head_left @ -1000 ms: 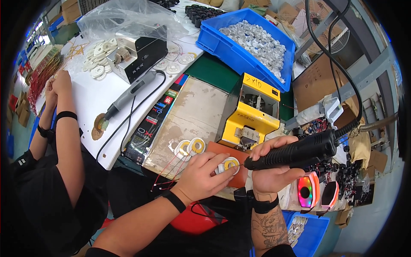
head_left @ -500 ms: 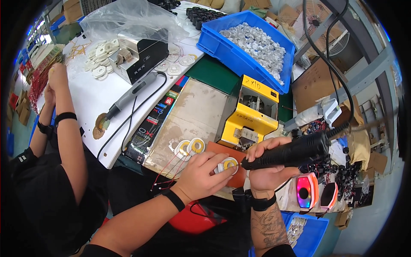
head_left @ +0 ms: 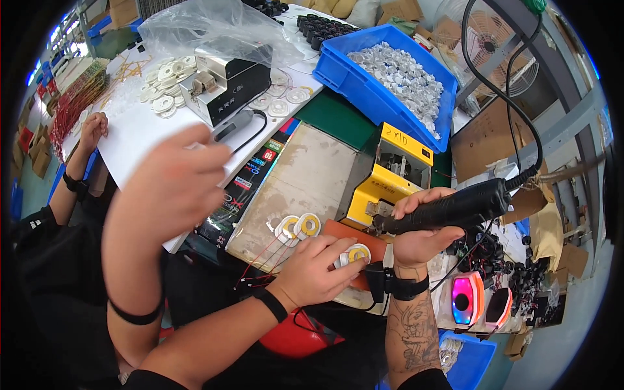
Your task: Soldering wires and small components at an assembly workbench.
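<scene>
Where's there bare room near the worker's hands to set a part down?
Best: the pale board, between black printed strip, yellow machine and wired discs. Smaller: the green mat, between board and blue bin. Crowded: around the left hand, and rightward among black parts. A co-worker's blurred hand blocks the white table's edge.

A co-worker's nearer hand [head_left: 175, 179] is blurred, hiding most of the grey tool [head_left: 238, 122] behind it; the left hand [head_left: 315, 270] covers part of the white disc [head_left: 359, 251]; whether the black tool's [head_left: 448, 214] tip touches the yellow machine [head_left: 383, 185] is too small to tell; the lower edge crops the blue bin [head_left: 480, 356].
</scene>
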A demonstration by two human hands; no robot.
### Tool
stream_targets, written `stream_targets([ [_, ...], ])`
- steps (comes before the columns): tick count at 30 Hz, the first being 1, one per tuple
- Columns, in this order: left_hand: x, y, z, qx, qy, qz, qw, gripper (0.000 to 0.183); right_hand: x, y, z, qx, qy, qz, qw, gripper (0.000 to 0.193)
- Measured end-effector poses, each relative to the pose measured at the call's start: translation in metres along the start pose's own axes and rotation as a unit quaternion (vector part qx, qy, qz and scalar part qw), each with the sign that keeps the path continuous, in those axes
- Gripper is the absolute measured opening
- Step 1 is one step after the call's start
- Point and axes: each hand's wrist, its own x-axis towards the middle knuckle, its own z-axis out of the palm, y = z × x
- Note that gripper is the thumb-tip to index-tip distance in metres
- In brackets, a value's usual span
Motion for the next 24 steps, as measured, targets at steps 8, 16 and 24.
stream_targets([
  [8, 0.0, -0.002, 0.002, 0.011, 0.007, 0.012, 1.0, 0.036, -0.004, -0.005, -0.002, 0.047, -0.001, 0.027, 0.999, 0.087],
  [16, -0.001, -0.001, 0.002, 0.019, 0.014, 0.01, 1.0, 0.035, -0.037, -0.042, 0.017, 0.108, -0.052, 0.058, 0.991, 0.092],
  [24, -0.002, -0.002, 0.004, 0.007, 0.031, 0.009, 0.999, 0.021, -0.048, -0.035, 0.025, 0.052, -0.036, 0.067, 0.996, 0.092],
])
